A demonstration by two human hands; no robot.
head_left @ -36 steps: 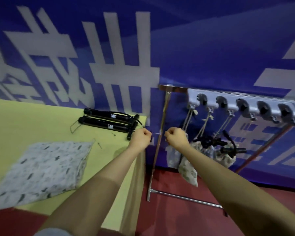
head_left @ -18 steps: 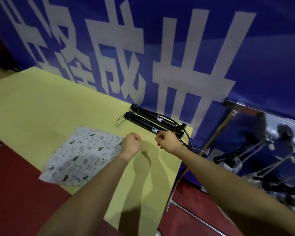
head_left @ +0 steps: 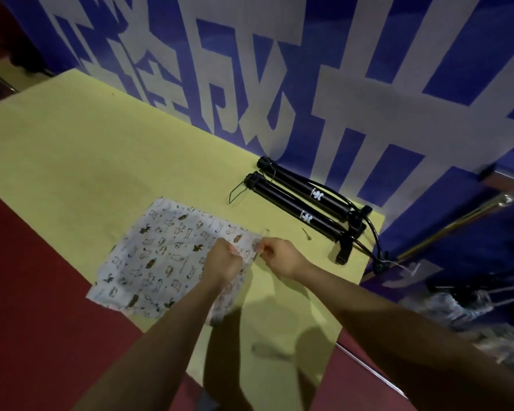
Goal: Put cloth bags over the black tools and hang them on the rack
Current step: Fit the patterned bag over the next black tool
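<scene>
A white patterned cloth bag (head_left: 158, 259) lies flat on the yellow table (head_left: 101, 161). My left hand (head_left: 223, 259) and my right hand (head_left: 279, 256) both pinch its right edge, close together, lifting that edge a little. Two black tube-shaped tools (head_left: 303, 203) lie side by side at the table's back right corner, with cables trailing off the edge. The rack (head_left: 487, 203) shows only partly at the right, with bagged tools (head_left: 469, 304) blurred below it.
A blue banner with large white characters (head_left: 279, 84) stands behind the table. A small pin-like object (head_left: 306, 233) lies between the bag and the tools. Red floor (head_left: 27, 292) runs along the table's front and right edges.
The view swung left from the rack to the table. Both hands moved from near the rack down to the cloth bag and took hold of its right edge.
</scene>
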